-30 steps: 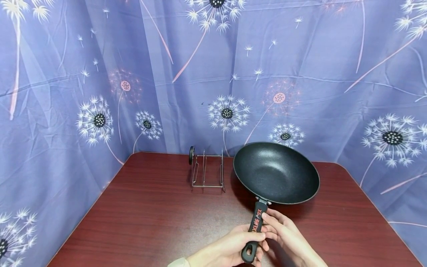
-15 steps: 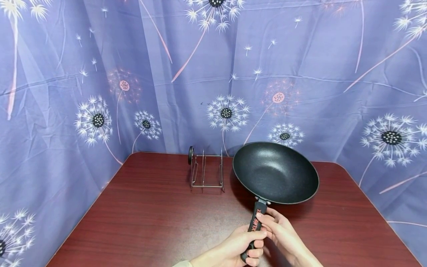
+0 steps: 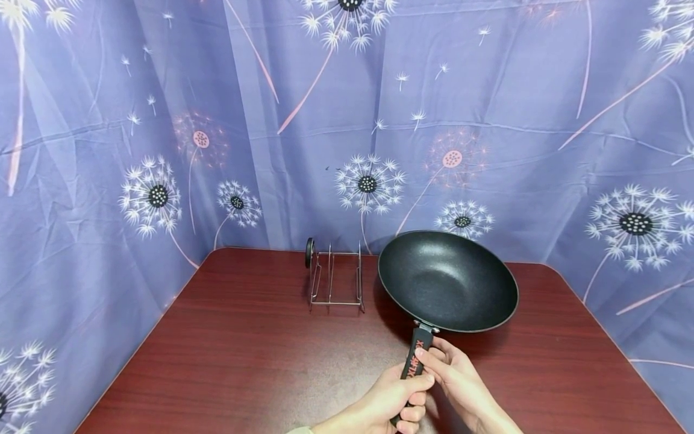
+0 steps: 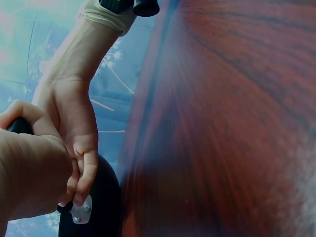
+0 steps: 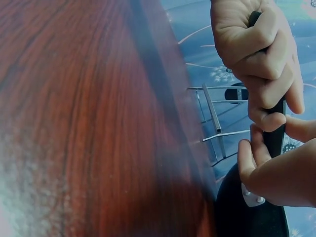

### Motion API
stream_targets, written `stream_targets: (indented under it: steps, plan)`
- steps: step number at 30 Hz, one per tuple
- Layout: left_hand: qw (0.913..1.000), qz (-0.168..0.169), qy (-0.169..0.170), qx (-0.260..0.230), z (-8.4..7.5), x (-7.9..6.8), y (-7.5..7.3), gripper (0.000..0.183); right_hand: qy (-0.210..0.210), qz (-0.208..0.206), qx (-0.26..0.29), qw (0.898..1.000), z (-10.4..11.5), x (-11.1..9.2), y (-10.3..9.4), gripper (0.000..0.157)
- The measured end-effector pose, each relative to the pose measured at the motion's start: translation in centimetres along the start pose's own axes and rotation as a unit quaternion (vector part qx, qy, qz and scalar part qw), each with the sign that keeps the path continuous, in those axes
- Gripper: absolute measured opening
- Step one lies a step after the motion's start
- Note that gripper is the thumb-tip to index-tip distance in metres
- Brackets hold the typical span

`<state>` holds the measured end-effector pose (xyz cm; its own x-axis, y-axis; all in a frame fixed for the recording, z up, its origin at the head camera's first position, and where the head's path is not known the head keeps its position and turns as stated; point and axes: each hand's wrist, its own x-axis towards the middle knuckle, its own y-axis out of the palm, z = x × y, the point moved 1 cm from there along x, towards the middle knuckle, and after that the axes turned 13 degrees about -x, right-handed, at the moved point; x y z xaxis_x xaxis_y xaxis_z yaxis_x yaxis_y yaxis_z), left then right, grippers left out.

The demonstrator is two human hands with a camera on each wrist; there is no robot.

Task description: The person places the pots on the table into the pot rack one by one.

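A black wok-shaped frying pan (image 3: 447, 283) is tilted over the right half of the table, its dark inside facing me. My left hand (image 3: 398, 398) grips the rear of its black handle, thumb across the top and fingers curled underneath. Farther up the handle, my right hand (image 3: 458, 377) pinches it, thumb on the red lettering and fingers below. The right wrist view shows the left hand (image 5: 261, 59) wrapped around the handle and the right hand (image 5: 284, 170) beside the metal handle bracket (image 5: 253, 196). Part of the lettering is covered by the thumbs.
To the left of the pan, a silver wire rack (image 3: 337, 280) with upright dividers and a black round piece stands near the table's back edge. The reddish-brown wooden table (image 3: 244, 355) backs onto a blue curtain (image 3: 303, 169) printed with dandelions.
My left fingers have curled around the handle's end, hiding its hanging hole. The right thumb has slid slightly left across the lettering. The pan keeps nearly the same place.
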<state>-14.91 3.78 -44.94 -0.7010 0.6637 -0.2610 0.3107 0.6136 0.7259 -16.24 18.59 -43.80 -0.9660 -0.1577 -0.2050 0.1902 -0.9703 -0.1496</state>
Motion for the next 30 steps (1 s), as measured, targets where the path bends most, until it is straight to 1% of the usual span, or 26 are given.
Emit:
stream_targets:
  steps: [4, 10, 13, 22, 30]
  plan:
    - [0.9999, -0.009, 0.0, 0.007, -0.02, 0.1, 0.0, 0.018, -0.005, -0.008, -0.001, 1.0, 0.02, 0.04, 0.08, 0.062]
    - [0.9999, -0.006, 0.003, 0.011, 0.04, 0.19, -0.16, 0.02, -0.005, -0.028, -0.018, 0.999, -0.11, 0.02, 0.21, 0.059]
    - [0.9998, -0.006, 0.006, 0.019, 0.08, 0.09, -0.26, 0.021, -0.007, -0.028, -0.026, 0.999, -0.1, 0.02, 0.29, 0.059]
    - [0.9976, -0.017, 0.025, 0.063, 0.2, -0.18, -0.57, 0.019, -0.012, -0.025, -0.036, 0.999, -0.01, -0.12, 0.29, 0.06]
    - [0.9963, -0.014, 0.039, 0.076, 0.1, -0.39, -0.56, 0.02, -0.013, -0.037, -0.032, 0.999, 0.64, -0.23, 0.52, 0.059]
